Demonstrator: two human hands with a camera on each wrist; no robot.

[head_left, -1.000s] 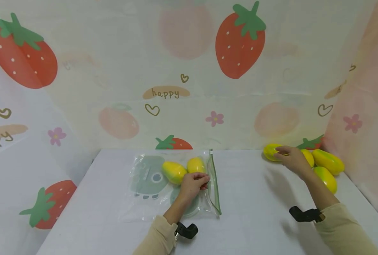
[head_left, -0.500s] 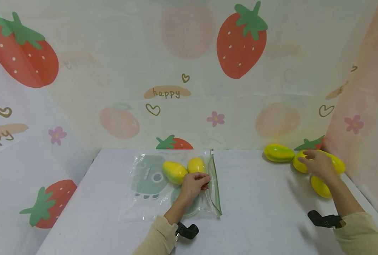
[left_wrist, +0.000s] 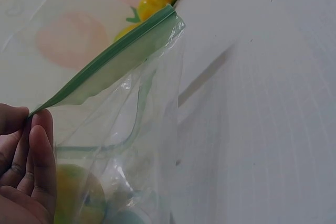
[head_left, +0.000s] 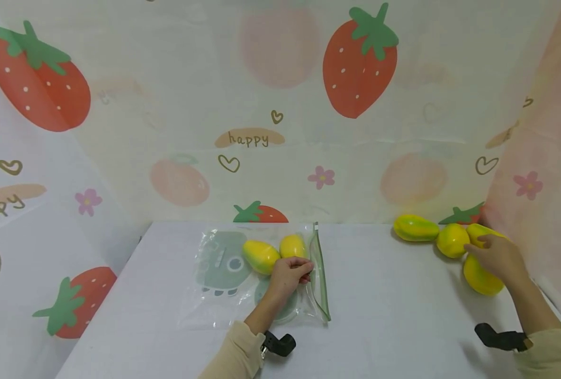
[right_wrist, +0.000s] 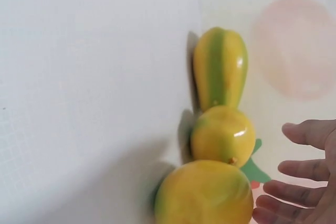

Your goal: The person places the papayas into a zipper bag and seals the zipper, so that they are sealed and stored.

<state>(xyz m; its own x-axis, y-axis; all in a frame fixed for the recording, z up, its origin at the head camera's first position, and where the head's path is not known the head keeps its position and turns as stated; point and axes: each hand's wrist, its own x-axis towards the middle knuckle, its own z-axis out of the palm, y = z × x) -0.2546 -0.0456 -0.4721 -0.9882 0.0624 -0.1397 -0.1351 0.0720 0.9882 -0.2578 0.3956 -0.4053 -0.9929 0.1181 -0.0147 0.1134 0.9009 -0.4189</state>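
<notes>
My left hand (head_left: 287, 276) pinches the green zip edge (left_wrist: 105, 64) of a clear zip bag (head_left: 214, 310) between thumb and fingers. Inside the bag lie a yellow-green mango-like fruit (head_left: 259, 256) and a rounder yellow one (head_left: 292, 245). My right hand (head_left: 500, 258), its fingers spread and slightly bent, hovers over the fruit at the far right and grips nothing. Nearest to it are a large yellow-green fruit (head_left: 482, 276), a long one (head_left: 479, 230) partly hidden by the hand, and a round one (head_left: 453, 241).
A long green-striped yellow fruit (head_left: 415, 228) lies left of the round one, along the back of the white table (head_left: 366, 305). Fruit-printed cloth (head_left: 190, 105) hangs behind the table and at both sides. Each wrist wears a black camera mount (head_left: 500, 338).
My right hand has moved right, from over the leftmost fruit to over the rightmost ones, uncovering the round fruit. The left hand keeps its pinch on the bag.
</notes>
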